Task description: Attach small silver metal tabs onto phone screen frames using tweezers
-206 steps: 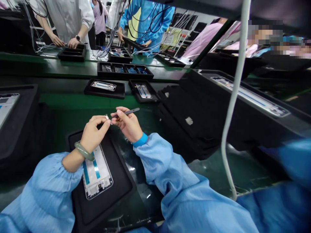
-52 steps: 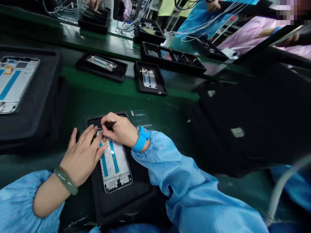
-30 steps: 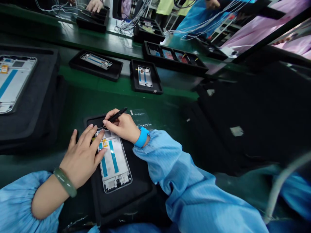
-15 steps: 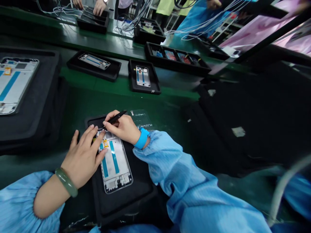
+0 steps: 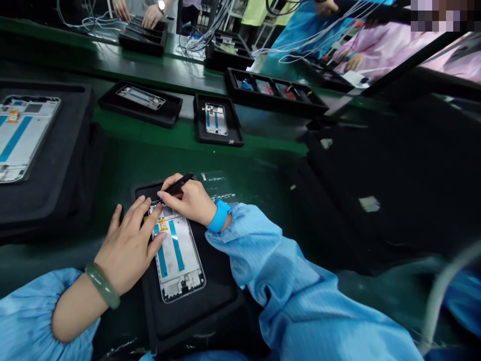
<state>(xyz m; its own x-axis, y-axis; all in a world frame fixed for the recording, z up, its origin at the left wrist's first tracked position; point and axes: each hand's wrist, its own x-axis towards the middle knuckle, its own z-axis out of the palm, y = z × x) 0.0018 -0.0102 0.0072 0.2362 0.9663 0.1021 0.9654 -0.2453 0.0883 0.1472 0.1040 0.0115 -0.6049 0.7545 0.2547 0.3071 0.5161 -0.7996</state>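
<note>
green bench, long factory line. what's closest?

a phone frame (image 5: pixel 177 260), white with blue strips, lying flat on a black foam tray (image 5: pixel 188 321).

and the hands?

left hand (image 5: pixel 126 245) spread, fingers apart, thumb resting over the frame's left edge. right hand (image 5: pixel 186 201) pinches a slim black pointed tool (image 5: pixel 179 184), its tip at the frame's top edge.

what's beside them?

a clear film sheet (image 5: pixel 217 184) on the bench, just past the tray. jade bangle (image 5: pixel 102 287) on the left wrist, blue wristband (image 5: pixel 220 215) on the right.

further out?

black trays (image 5: pixel 216 120) holding more frames, a compartment tray (image 5: pixel 276 93), and a co-worker's hands (image 5: pixel 152 16) across the far green bench (image 5: pixel 150 133).
</note>
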